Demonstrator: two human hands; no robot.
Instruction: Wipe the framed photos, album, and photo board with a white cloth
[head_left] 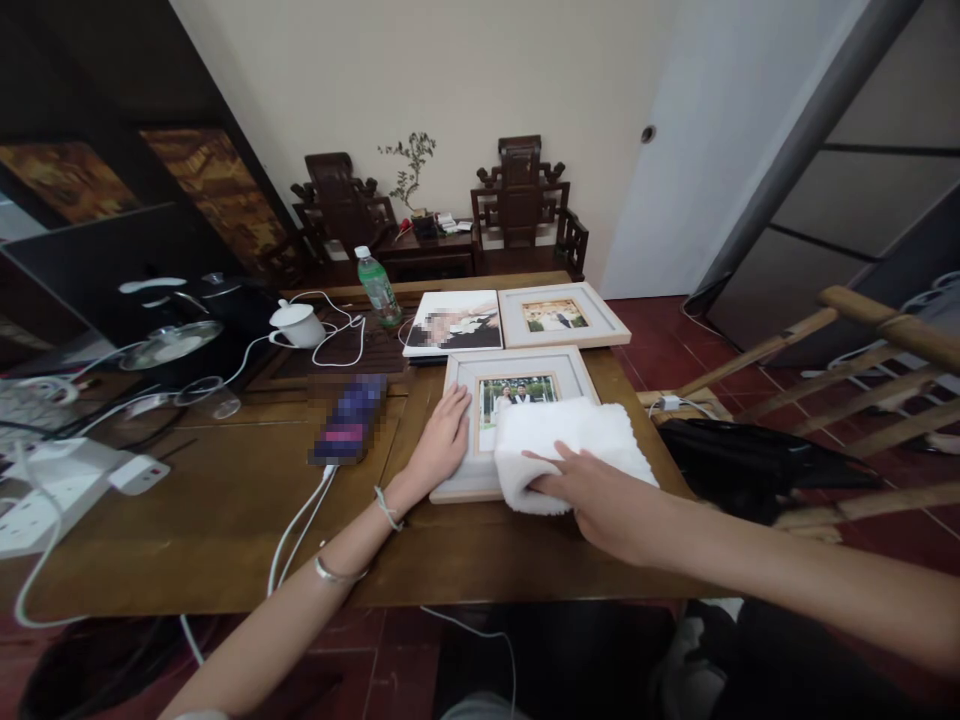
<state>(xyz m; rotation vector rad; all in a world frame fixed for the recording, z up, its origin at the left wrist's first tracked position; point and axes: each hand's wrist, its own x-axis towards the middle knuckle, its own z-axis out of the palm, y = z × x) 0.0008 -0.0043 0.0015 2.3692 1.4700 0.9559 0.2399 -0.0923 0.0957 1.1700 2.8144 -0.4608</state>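
My left hand (442,437) lies along the left rim of a light wooden picture frame (463,470), fingers stretched out and resting on it. In my right hand (592,495) is a folded, fluffy white cloth (570,435), pressed against the lower right of that same frame. The cloth hides part of the frame and of its photo (517,388), which shows people outdoors. Just behind are a second wooden frame (600,315) with a photo and a white photo panel (450,310), partly pixelated.
Left of the frames lies a pixelated phone (349,420) with a white cable plugged in. A green-labelled bottle (377,285), a lidded white cup (297,323) and a power strip (52,495) stand further left. At right is a bamboo chair (787,345) with a black bag (727,465).
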